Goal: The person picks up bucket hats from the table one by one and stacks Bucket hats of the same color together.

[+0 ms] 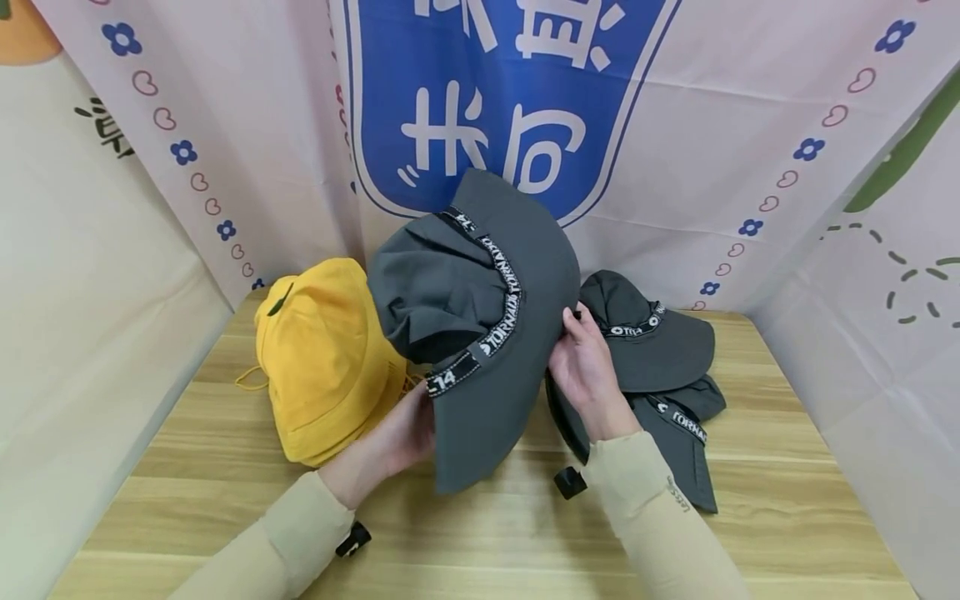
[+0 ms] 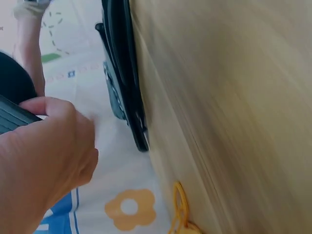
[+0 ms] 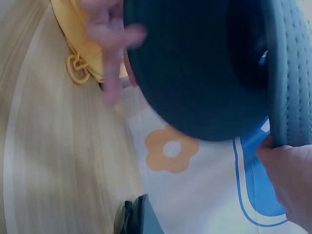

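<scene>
Above the wood-grained counter (image 1: 480,554), the left hand (image 1: 408,429) and right hand (image 1: 587,365) pinch a dark-grey, wide-brimmed cloth hat (image 1: 465,296), apparently an adjusting step whose next move calls for an even grip.

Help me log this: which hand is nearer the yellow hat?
Left hand, beside the yellow hat; the right hand is farther, at the far edge of the held gray hat.

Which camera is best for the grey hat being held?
The head view: it shows the held grey hat nearly whole, with crown, brim and lettered band. The right wrist view gives only its underside, cropped; the left wrist view, just dark parts at the left edge.
</scene>
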Available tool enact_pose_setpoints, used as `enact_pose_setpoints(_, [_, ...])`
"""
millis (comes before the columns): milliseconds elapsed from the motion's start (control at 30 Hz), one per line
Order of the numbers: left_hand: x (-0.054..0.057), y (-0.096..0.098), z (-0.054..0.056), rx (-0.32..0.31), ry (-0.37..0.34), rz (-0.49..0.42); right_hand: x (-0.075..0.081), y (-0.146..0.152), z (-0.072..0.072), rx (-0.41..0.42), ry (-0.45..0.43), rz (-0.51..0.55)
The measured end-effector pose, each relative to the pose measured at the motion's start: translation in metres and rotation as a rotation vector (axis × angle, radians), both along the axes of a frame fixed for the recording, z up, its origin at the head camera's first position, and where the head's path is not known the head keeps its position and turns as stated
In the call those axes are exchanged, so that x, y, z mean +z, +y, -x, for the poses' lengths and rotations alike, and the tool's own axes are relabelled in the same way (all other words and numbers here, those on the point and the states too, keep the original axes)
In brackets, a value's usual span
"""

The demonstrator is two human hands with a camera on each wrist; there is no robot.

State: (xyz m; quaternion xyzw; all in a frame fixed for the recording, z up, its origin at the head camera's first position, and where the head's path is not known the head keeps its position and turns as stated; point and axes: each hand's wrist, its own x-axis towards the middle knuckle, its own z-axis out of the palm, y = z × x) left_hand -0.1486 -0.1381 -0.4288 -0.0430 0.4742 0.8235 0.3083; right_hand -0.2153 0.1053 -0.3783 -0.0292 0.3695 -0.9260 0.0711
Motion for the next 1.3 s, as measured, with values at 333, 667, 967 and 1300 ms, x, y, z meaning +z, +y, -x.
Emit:
enact_pose_setpoints(333, [-0.002, -0.026, 0.026, 0.140, 0.022, -0.031, -0.010, 0.018, 0.001, 0.052, -0.084, -0.110])
enact_pose_setpoints(667, [-0.004, -0.048, 0.040, 0.326, 0.100, 0.189, -0.041, 0.030, 0.008, 0.203, -0.253, -0.403])
enact_pose_setpoints(967, [-0.012, -0.054, 0.040, 0.358, 0.198, 0.511, -0.065, 0.024, 0.007, 0.191, -0.268, -0.833])
enact_pose_setpoints(1300, [-0.022, -0.068, 0.044, 0.377, 0.314, 0.768, -0.076, 0.015, 0.001, 0.185, 0.058, -1.413])
